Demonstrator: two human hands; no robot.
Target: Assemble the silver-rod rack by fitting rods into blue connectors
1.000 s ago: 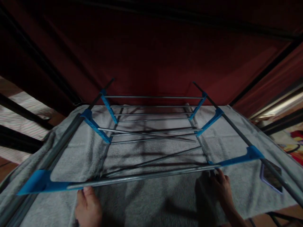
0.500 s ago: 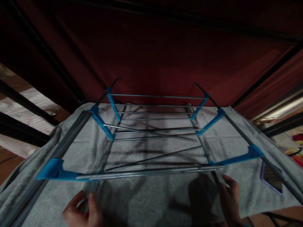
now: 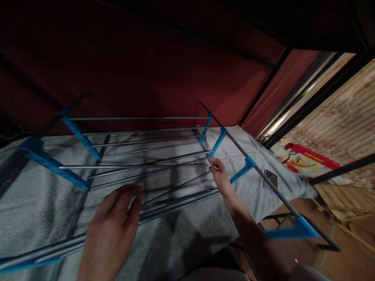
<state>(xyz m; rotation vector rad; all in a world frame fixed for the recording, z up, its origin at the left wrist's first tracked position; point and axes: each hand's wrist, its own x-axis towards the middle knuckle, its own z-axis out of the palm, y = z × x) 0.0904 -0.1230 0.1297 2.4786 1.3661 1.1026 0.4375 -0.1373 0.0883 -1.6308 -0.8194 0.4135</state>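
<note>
A shoe-rack-like frame lies on a grey blanket [image 3: 164,249], with blue plastic brackets [image 3: 55,164] joined by thin metal tubes. My right hand [image 3: 221,177] reaches to the right side of the frame, its fingertips pinched at the right end of a loose metal tube [image 3: 131,166]. That tube slants across the other crossbars, its left end on a left bracket. Nearer to me, my left hand [image 3: 113,228] hovers over the front tubes [image 3: 181,201], fingers curved and thumb apart, with nothing visible in it. It hides part of those tubes.
A phone [image 3: 271,181] lies on the blanket beyond the right side pole [image 3: 238,146]. Dark red panels [image 3: 146,70] stand behind the frame. At right are black metal bars [image 3: 316,103], a red and yellow package [image 3: 310,160] and a wooden slatted piece [image 3: 345,203].
The view has turned right. Both hands have moved forward from the front edge: the right to the loose tube's end, the left over the front tubes. The loose tube's right end has shifted.
</note>
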